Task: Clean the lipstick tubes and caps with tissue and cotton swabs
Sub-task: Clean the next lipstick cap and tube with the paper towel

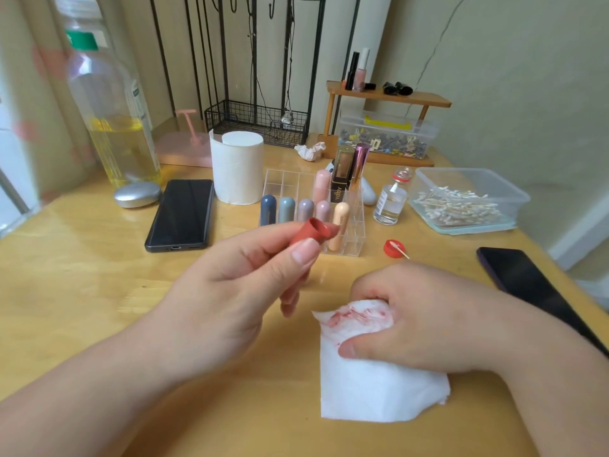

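My left hand (250, 285) pinches a terracotta-red lipstick cap (308, 233) between thumb and fingers, its open end turned up and to the right, above the table. My right hand (425, 319) grips a white tissue (372, 387) that lies on the table; the bunched part under my fingers is smeared with pink-red lipstick. A clear acrylic organizer (349, 245) behind the cap holds several pastel lipstick tubes (286, 209). A clear box of cotton swabs (468, 201) stands at the right. One used swab rests on a small red lid (392, 248).
A tissue roll (238, 168), a black phone (181, 214), a silver oval case (137, 194) and a large bottle of yellow liquid (115, 127) stand at the left. A small glass bottle (390, 202) is beside the organizer. Another dark phone (534, 285) lies at the right edge.
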Demonstrator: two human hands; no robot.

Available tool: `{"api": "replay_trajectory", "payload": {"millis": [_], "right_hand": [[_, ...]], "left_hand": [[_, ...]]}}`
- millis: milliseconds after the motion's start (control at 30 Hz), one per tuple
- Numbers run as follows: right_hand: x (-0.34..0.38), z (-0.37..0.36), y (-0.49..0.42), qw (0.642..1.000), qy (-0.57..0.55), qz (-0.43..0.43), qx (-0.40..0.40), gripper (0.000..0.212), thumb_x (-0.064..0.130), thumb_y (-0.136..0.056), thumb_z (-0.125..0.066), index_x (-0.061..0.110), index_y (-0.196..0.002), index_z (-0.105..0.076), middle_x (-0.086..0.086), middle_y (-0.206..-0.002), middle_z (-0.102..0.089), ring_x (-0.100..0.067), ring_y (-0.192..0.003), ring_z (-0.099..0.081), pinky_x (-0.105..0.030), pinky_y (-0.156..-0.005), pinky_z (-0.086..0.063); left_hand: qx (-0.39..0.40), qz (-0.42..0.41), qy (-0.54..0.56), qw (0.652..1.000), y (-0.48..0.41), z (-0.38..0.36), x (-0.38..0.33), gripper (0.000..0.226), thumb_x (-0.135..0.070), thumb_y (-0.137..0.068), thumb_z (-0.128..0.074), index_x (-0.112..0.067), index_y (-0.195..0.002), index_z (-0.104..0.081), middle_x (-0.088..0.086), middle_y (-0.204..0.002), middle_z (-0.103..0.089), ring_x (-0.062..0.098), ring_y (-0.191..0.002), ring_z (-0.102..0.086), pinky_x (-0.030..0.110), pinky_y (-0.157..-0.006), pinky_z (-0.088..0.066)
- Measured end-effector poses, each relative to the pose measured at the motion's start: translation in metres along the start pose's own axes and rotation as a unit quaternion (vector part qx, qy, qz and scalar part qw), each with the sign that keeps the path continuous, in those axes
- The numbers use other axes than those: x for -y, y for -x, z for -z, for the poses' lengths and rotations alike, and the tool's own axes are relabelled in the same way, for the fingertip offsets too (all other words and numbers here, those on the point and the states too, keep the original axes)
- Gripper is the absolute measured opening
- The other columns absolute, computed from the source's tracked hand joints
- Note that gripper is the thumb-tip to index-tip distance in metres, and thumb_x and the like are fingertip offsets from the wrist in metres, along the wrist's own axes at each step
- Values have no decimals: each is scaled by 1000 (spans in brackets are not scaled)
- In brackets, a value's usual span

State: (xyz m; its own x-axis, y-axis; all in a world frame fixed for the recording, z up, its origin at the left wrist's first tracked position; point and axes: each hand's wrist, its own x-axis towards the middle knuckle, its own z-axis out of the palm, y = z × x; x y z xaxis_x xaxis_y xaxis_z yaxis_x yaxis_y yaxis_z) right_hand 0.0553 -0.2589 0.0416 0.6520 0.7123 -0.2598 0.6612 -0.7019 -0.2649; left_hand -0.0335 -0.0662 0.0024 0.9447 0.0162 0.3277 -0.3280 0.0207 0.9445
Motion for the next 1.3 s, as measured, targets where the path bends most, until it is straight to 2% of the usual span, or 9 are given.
{"api": "replay_trajectory", "payload": {"millis": [100, 200, 267, 367, 500, 633, 767, 967, 1300], "right_hand": [[-14, 11, 0, 995, -13, -33, -94, 45, 74, -63, -67, 32, -80, -64, 20, -74, -66, -1, -66, -61, -35, -63, -55], [-51, 24, -12, 958, -94, -90, -257, 27, 52, -73, -76, 26, -72, -67, 14, -63, -65, -9, -59, -62, -35, -60, -54], [-75, 30, -20, 938, -89, -152, -299, 20, 35, -78, -79, 21, -69, -67, 6, -60, -63, -15, -62, -62, -31, -59, -51], [-97, 25, -30, 949, -97, -213, -210, 20, 37, -74, -82, 22, -72, -69, 5, -73, -67, -19, -74, -66, -31, -65, -52], [-103, 11, -39, 960, -106, -231, -120, 27, 44, -69, -84, 26, -81, -68, 6, -84, -68, -14, -80, -66, -32, -70, -54], [-102, 8, -44, 962, -84, -218, -141, 9, 28, -84, -75, 25, -79, -68, 6, -88, -66, -14, -84, -62, -29, -71, -49], [-106, 7, -46, 960, -90, -210, -164, 12, 23, -91, -67, 24, -79, -67, 5, -86, -67, -15, -81, -61, -28, -66, -44], [-114, 17, -43, 915, -202, -200, -286, 14, 17, -89, -64, 20, -77, -70, 4, -70, -61, -15, -63, -52, -27, -56, -35], [-106, 13, -48, 933, -161, -211, -242, 23, 26, -96, -62, 10, -81, -68, -1, -65, -54, -18, -60, -48, -27, -53, -31]], "left_hand": [[5, 12, -25, 1000, 3, -5, 5, 36, -39, -90, -59, -20, -118, -71, -1, -76, -53, 16, -67, -47, 30, -62, -45], [-5, 35, -3, 999, 6, -14, 11, 32, -31, -85, -72, -29, -117, -73, -6, -77, -64, 13, -66, -52, 23, -60, -46], [-10, 42, 15, 999, 8, -20, 12, 31, -20, -79, -75, -25, -109, -76, -3, -76, -70, 10, -63, -58, 21, -58, -49], [-12, 41, 43, 998, 7, -23, 14, 19, -15, -71, -78, -13, -90, -74, 12, -73, -69, 19, -57, -62, 23, -55, -51], [-31, 52, 28, 998, 5, -21, 17, 24, -22, -75, -85, -11, -87, -67, 19, -70, -66, 24, -55, -60, 26, -52, -51], [-29, 69, 38, 996, 5, -25, 18, 24, -15, -79, -81, -3, -94, -68, 11, -71, -64, 20, -58, -55, 27, -52, -50], [-17, 79, 31, 996, 4, -28, 20, 24, -16, -87, -74, 1, -103, -69, -1, -73, -69, 20, -58, -53, 27, -53, -50], [-29, 82, 44, 995, 4, -24, 20, 28, -17, -84, -67, -2, -107, -68, 2, -89, -76, 19, -60, -53, 26, -53, -48], [-6, 83, 20, 996, 7, -25, 20, 28, -19, -83, -69, -2, -106, -70, 9, -89, -74, 20, -61, -52, 28, -53, -48]]}}
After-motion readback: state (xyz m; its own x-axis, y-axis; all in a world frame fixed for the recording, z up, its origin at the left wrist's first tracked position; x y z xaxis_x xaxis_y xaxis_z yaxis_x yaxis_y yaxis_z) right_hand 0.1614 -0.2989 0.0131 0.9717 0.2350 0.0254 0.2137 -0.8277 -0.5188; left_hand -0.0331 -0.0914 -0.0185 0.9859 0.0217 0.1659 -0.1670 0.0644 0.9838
